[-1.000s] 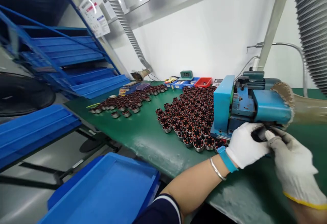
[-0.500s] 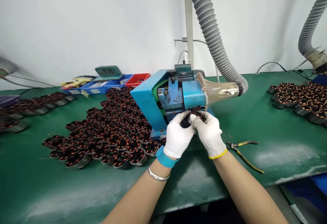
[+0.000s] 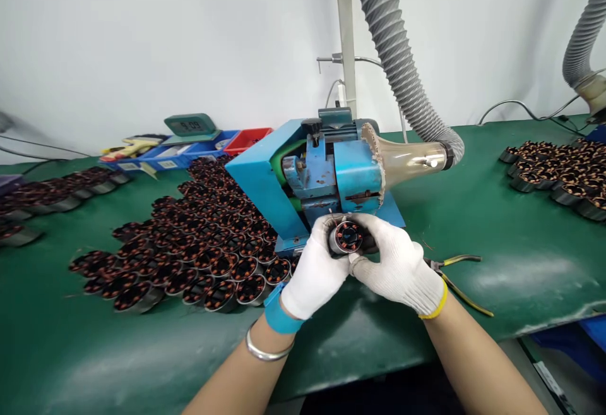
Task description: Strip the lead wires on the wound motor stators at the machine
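Note:
Both my hands wear white gloves and hold one motor stator (image 3: 349, 237), a short metal ring with copper windings around a dark centre. Its open face is turned up toward me. My left hand (image 3: 319, 266) closes around its left side, and my right hand (image 3: 395, 260) grips it from the right with the thumb at its lower edge. Just behind the stator stands a blue machine (image 3: 357, 175) with a slot in its front housing. A clear funnel (image 3: 409, 165) on its right side joins a grey ribbed hose (image 3: 398, 55).
Many similar stators (image 3: 208, 257) crowd the green table (image 3: 189, 352) left of the machine. Cutting pliers (image 3: 457, 276) lie right of my right hand. Blue bins (image 3: 180, 159), a red bin (image 3: 247, 141) and a digital clock (image 3: 190, 126) stand behind. More stators (image 3: 558, 172) sit far right.
My hands have drawn the stator back from the machine's front and turned its open face up into view. The machine's front slot is now uncovered. The view has shifted slightly.

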Motion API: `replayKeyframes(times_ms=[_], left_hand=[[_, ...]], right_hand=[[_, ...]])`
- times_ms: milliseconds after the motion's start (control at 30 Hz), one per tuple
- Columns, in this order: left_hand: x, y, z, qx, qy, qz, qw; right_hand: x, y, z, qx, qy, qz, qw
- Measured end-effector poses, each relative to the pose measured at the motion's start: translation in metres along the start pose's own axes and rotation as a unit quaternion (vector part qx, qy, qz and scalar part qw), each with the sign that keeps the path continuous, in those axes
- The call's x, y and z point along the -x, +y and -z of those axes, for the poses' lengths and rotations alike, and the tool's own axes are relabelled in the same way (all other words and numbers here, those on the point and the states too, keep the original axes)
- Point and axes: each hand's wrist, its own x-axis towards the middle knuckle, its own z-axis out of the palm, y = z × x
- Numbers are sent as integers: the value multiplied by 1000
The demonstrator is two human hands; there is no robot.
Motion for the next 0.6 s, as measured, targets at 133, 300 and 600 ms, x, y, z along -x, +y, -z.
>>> replayKeyframes(times_ms=[133,300,600], left_hand=[[-2,2,5,-43,-54,16,997],[-5,1,11,-62,-38,23,997],[0,9,11,-48,-81,-17,995]], right_hand=[[-4,11,8,4,-18,4,1000],[-14,24,23,-256,98,-70,959],[-5,23,19,-71,-34,-45,996]])
